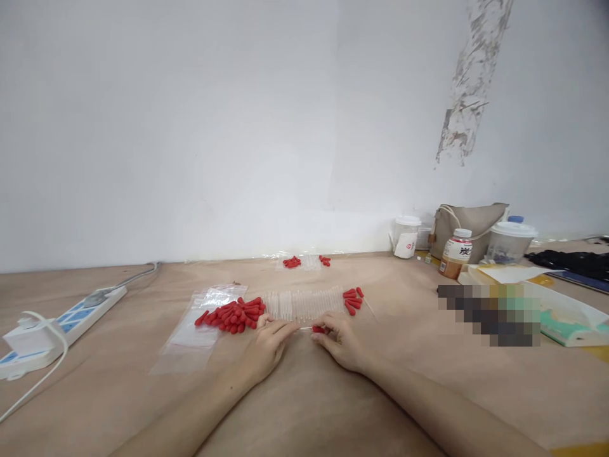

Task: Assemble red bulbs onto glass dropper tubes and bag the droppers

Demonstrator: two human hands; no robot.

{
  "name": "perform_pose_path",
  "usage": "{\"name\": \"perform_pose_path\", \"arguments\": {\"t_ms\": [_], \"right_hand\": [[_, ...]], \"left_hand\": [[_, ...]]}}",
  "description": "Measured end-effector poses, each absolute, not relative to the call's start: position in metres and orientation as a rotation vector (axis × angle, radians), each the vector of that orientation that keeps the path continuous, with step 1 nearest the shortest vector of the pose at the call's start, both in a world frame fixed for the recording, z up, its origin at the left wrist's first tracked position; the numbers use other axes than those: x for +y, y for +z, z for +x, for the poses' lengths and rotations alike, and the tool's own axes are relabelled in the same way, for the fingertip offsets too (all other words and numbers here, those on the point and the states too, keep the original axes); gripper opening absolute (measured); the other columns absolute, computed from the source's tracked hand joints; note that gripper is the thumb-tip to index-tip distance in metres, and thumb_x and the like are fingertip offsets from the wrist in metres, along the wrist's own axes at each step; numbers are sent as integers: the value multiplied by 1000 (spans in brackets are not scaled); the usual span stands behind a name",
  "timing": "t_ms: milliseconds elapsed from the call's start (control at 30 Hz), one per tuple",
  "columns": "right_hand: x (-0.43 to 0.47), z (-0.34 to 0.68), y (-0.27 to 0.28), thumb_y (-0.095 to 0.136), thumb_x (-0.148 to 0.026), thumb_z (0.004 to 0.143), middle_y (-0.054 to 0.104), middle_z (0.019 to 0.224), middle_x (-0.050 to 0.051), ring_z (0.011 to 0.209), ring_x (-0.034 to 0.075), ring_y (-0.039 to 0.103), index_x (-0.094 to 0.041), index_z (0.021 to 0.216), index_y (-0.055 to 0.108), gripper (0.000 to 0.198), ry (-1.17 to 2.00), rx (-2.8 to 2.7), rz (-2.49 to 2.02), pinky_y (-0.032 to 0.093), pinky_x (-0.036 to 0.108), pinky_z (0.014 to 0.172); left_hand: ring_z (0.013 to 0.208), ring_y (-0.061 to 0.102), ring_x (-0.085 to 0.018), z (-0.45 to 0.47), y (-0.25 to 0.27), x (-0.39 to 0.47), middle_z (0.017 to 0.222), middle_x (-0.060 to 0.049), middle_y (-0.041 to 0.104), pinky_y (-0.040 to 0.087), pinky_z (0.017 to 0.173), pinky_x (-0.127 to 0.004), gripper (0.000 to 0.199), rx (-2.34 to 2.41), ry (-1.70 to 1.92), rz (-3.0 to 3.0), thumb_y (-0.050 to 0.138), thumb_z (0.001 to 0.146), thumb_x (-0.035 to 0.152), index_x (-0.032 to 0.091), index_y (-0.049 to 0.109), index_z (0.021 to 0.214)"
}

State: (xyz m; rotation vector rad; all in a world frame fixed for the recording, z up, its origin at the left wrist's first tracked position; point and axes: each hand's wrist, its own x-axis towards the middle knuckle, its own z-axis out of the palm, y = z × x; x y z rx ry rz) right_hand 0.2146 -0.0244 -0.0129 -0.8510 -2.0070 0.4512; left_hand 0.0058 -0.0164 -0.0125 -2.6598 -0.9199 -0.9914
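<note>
Low over the table's middle, my left hand (269, 346) has its fingers closed on a thin clear dropper tube (306, 328). My right hand (340, 341) pinches a red rubber bulb (317, 329) at the tube's right end. How far the tube sits inside the bulb is hidden by the fingers. Just beyond both hands lies a row of clear tubes (299, 304). Left of it is a heap of loose red bulbs (233, 316), partly on clear plastic bags (190, 339). Several red bulbs (351, 301) lie at the row's right end, one on a slanting tube (370, 308).
Against the wall are small bags with red bulbs (292, 261). A white power strip (71, 324) with cables lies left. At right stand a lidded cup (406, 237), a bottle (455, 254), a grey bag (476, 222), a clear tub (511, 243) and a green-white box (571, 317).
</note>
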Motion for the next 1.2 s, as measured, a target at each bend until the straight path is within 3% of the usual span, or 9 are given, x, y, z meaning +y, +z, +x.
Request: {"name": "perform_pose_path", "arguments": {"t_ms": [400,800,1200], "right_hand": [[-26,217,-19,46,-22,82,55,74,2,71,12,51,-17,78,59,14,364,-2083,-786,40,23,64],[-26,226,-9,43,-26,84,56,71,2,65,12,48,-18,78,59,19,-309,-2422,-816,31,28,63],[-17,218,-12,42,-23,84,55,72,3,67,13,49,-16,81,57,17,-288,-2465,-707,35,26,68]], "left_hand": [[75,58,-16,7,-10,-20,88,-5,66,31,73,-33,30,-809,-926,-2694,36,83,7,19,56,100],[69,58,-17,12,-3,-25,79,-6,66,31,70,-34,30,-753,-793,-2656,34,80,5,18,58,92],[68,57,-17,15,-6,-25,73,-4,65,30,69,-33,25,-872,-841,-2743,36,85,13,19,60,90]]}}
